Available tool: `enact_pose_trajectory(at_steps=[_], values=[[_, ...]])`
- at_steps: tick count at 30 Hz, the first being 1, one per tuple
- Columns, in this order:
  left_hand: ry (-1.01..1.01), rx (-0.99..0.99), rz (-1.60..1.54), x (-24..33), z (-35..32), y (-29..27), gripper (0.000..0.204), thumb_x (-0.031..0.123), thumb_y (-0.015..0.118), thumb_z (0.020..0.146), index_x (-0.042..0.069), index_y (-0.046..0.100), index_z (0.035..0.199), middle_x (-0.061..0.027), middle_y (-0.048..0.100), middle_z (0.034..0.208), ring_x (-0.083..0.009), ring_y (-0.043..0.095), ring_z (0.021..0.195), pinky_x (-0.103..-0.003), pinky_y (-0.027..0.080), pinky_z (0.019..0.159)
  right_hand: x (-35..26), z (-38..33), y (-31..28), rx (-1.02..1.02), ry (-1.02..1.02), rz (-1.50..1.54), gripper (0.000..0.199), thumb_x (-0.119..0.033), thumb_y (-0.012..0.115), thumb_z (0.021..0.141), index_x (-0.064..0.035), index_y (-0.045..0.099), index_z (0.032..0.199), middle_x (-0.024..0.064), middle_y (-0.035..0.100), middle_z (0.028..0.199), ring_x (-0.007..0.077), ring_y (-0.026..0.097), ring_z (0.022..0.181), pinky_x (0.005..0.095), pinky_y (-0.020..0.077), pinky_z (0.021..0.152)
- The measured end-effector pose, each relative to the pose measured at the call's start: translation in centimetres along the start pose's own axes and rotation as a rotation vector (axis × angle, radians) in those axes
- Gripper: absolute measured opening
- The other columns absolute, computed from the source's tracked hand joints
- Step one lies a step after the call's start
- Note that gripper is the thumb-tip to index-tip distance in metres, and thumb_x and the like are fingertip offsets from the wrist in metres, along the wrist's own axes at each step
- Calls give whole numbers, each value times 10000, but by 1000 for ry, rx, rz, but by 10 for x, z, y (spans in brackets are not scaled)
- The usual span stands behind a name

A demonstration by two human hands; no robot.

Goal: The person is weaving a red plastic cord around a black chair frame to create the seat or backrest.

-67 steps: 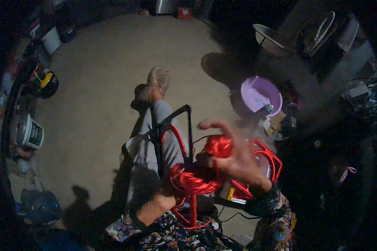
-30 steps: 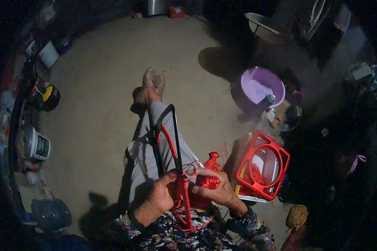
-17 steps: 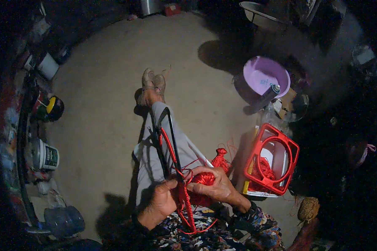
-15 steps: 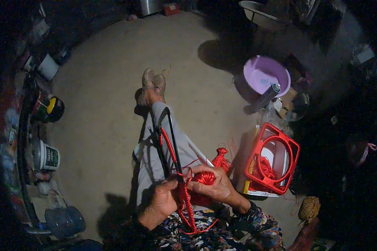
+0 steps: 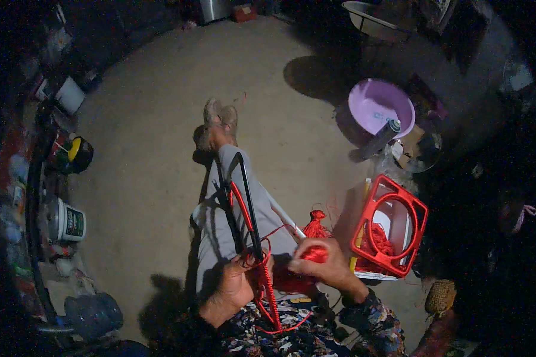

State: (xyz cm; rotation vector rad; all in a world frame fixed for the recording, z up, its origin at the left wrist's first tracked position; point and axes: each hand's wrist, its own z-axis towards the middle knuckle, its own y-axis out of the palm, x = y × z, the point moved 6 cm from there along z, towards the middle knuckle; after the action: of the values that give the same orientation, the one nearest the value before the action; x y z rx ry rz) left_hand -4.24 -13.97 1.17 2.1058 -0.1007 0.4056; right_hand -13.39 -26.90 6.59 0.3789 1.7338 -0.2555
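Note:
My left hand (image 5: 232,287) is closed around the lower part of a narrow black frame (image 5: 248,196), which stands over my lap and legs. Red cord is wound tightly along the frame's near part, making a knotted red strip (image 5: 270,300) that hangs toward my shirt. My right hand (image 5: 335,271), somewhat blurred, is closed on a bundle of red cord (image 5: 314,254) just right of the frame. A thin red strand loops between that bundle and the frame. Beyond my right hand lies a tied hank of red cord (image 5: 317,224).
On the right stands a white bin (image 5: 372,276) holding red cord, with a red plastic frame (image 5: 364,223) over its top. Farther off are a purple basin (image 5: 363,107) and a dark spray can (image 5: 380,141). Buckets (image 5: 71,223) and a clear water jug (image 5: 92,315) line the left side.
My right hand, with the cord bundle, has moved right and slightly down, away from the frame, widening the gap between my hands. The left hand and frame have barely moved.

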Motion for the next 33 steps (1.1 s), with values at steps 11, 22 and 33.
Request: enact_pose_trajectory(at_steps=[11,22,33], values=[[-62,-190,-117,-5,5,-6,253,219,681,777,45,607,945,-70,633,842,-193,615,748,-321,499,632,3,3,5,89,72,-148,477,-137,707,756,-91,559,1207,1,628,798,63,537,699,196,447,665],[-13,-99,17,-4,1,-6,269,218,635,791,31,585,979,-90,619,823,-212,603,718,-347,498,597,38,-47,-46,197,211,277,123,-123,651,779,-27,601,838,35,591,726,80,546,576,223,466,546],[-21,-153,-106,6,-2,7,268,78,616,753,-18,599,1003,-139,656,913,-248,644,790,-370,533,733,41,14,23,-122,393,183,402,-166,685,751,-30,576,1112,36,604,814,98,538,538,230,441,509]])
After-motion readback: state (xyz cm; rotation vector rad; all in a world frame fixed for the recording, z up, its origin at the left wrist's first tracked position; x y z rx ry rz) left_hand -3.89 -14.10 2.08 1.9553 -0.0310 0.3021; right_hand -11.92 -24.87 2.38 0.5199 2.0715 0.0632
